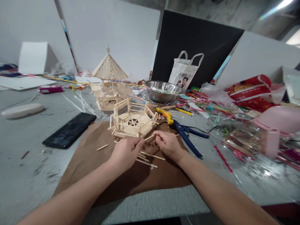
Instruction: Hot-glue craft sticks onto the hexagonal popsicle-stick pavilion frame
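Between my two hands runs a short thin wooden stick (149, 138). My left hand (126, 151) pinches its left end, and my right hand (167, 143) pinches the right end. Just beyond them stands a many-sided frame of wooden sticks (133, 122) with upright posts and a low railing. Several loose sticks (150, 156) lie below my hands on a sheet of brown paper (93, 168). One short stick (102, 147) rests apart at the left. Behind the frame rises a small stick pavilion (109, 81) with a pointed roof.
Right of my hands lie a yellow glue gun (165, 115) and blue-handled pliers (187, 137). A black phone (70, 129) sits at the left, near a white case (23, 110). Farther back are a metal bowl (164, 95) and a white bag (184, 73). Plastic scraps crowd the right side.
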Available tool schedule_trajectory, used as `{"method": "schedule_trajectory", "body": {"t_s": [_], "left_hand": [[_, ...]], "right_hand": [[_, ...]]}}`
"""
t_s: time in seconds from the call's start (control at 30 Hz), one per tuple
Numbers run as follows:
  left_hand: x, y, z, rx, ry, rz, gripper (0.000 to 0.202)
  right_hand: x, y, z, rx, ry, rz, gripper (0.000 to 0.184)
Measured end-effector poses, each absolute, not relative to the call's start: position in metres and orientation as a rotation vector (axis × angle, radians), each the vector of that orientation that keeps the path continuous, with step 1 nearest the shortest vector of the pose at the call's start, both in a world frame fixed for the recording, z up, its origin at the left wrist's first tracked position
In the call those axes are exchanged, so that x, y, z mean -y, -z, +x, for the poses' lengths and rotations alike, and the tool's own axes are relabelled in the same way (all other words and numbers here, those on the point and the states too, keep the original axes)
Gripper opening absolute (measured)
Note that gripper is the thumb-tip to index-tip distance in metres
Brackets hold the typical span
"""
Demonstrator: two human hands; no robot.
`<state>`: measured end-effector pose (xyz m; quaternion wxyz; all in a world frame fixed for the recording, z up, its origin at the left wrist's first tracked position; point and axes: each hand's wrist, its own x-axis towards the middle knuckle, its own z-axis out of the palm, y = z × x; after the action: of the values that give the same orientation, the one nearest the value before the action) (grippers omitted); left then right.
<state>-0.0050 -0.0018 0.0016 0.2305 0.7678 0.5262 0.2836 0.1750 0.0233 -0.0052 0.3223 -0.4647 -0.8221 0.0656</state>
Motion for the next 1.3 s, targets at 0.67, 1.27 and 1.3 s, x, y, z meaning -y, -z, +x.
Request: {"method": "schedule_trajectory", "body": {"t_s": [0.67,1.27,1.3], "left_hand": [[0.006,-0.011,-0.001,-1.245,-0.816,1.758,0.037],[0.011,-0.002,0.003,-1.099,-0.534,2.019,0.024],[0.011,-0.002,0.004,-1.083,-0.53,2.001,0.023]], "right_hand": [[-0.03,0.006,0.178,2.088,-0.034,-1.471,0.024],[-0.081,-0.008,0.237,1.643,0.096,-1.991,0.029],[-0.089,-0.008,0.239,1.654,0.062,-2.072,0.029]]}}
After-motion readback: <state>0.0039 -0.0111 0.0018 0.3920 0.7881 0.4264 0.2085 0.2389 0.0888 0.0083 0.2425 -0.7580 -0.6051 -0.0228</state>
